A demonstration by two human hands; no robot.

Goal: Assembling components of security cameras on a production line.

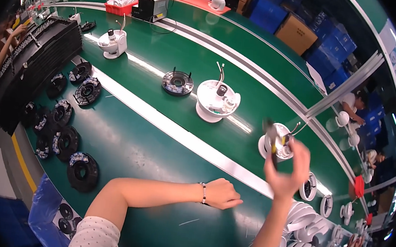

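My right hand point(289, 171) is raised over the near edge of the belt, thumb and fingers closed around a blurred dark object point(273, 146) with yellow patches. Its kind is lost in the motion. Right behind it stands a white round housing point(267, 147) with wires sticking up, partly covered by the hand. Low over the green worktop point(157, 160), my left hand point(220, 193) has its fingers curled in, a beaded bracelet at the wrist; nothing shows in it. Farther left on the belt stand another white housing point(211, 107) and a black ring-shaped base point(178, 82) with upright posts.
Several black ring bases point(82, 172) lie at the left beside a stack of black trays point(39, 58). White curved shells point(300, 217) pile up beside my right forearm. More white housings point(112, 45) stand along the green belt point(148, 95). Other people work across and beside it.
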